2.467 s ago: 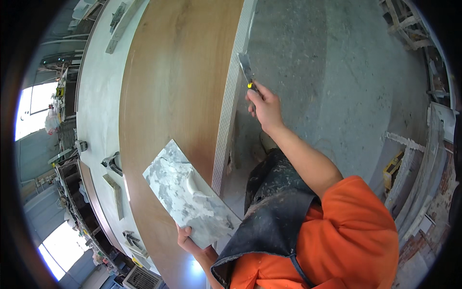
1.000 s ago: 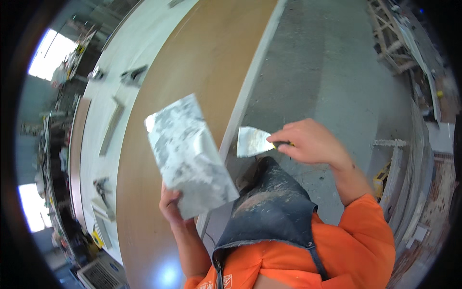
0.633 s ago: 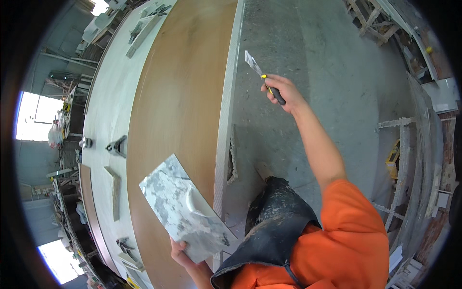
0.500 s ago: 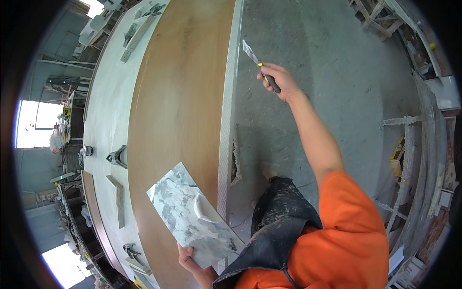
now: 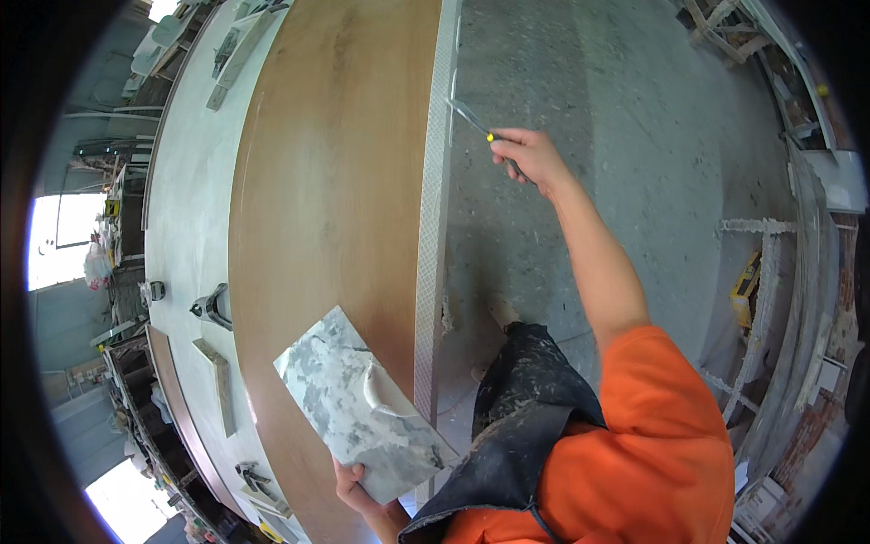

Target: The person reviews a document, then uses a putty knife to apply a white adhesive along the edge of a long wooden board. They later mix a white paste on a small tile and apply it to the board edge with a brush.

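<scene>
Head view: your right hand (image 5: 530,156) grips a putty knife (image 5: 471,118) at the tabletop (image 5: 335,181) edge strip (image 5: 435,208); left hand (image 5: 353,480) clasps the smeared hawk board (image 5: 362,408); filler remains unspread

The person wears a bright orange shirt (image 5: 634,453) with short sleeves, so both arms are bare below them. Over the front hangs a dark apron (image 5: 517,426), black and grey, with lots of pale splashes and dusty smears on it, and a thin dark strap runs up over the orange cloth. The right hand (image 5: 530,156) and left hand (image 5: 355,485) have no gloves on.
</scene>
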### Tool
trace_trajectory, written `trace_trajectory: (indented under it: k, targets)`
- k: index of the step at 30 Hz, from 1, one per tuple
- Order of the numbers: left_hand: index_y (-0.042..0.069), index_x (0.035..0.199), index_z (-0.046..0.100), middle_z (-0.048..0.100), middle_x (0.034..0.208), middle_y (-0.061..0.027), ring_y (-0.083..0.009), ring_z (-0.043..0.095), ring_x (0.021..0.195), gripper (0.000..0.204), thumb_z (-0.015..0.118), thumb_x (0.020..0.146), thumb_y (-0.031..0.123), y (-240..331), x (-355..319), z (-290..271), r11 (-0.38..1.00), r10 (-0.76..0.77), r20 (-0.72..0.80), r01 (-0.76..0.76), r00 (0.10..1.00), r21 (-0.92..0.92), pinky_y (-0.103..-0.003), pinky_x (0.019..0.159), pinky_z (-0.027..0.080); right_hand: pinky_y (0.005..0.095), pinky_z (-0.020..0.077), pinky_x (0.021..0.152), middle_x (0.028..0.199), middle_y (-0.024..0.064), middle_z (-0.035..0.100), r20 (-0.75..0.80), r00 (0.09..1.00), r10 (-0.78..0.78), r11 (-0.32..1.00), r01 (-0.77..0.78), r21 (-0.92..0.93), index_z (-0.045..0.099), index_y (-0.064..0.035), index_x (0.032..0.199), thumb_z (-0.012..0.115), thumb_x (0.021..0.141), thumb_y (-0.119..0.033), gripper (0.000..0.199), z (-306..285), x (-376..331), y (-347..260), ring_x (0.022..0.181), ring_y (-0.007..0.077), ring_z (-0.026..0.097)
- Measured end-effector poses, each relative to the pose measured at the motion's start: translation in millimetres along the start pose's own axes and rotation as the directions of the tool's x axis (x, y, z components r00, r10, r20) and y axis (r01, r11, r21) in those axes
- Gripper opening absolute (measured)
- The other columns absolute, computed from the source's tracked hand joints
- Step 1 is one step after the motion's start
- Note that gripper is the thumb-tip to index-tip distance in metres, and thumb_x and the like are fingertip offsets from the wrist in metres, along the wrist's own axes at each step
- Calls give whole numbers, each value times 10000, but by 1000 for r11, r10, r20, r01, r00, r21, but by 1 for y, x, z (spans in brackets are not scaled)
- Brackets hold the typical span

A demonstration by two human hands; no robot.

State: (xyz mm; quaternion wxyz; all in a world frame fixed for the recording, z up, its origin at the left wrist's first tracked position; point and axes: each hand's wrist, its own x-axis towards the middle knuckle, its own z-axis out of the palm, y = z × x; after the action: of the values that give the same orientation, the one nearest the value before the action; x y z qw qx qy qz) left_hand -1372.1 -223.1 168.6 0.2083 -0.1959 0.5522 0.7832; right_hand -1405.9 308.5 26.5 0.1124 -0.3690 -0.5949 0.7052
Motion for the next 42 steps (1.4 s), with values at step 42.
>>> trace_trajectory:
  k: [42]
  targets:
    - [-61, 1441, 442, 608, 1304, -225, -389, 619, 1168, 804, 611, 664, 52, 0, -20, 2, 999, 22, -83, -24, 996, -29, -481, 1012, 522, 225, 451, 541, 890, -13, 659, -81, 996, 28, 982, -13, 187, 596, -52, 1436, 709, 962, -187, 506, 127, -170, 134, 650, 59, 562]
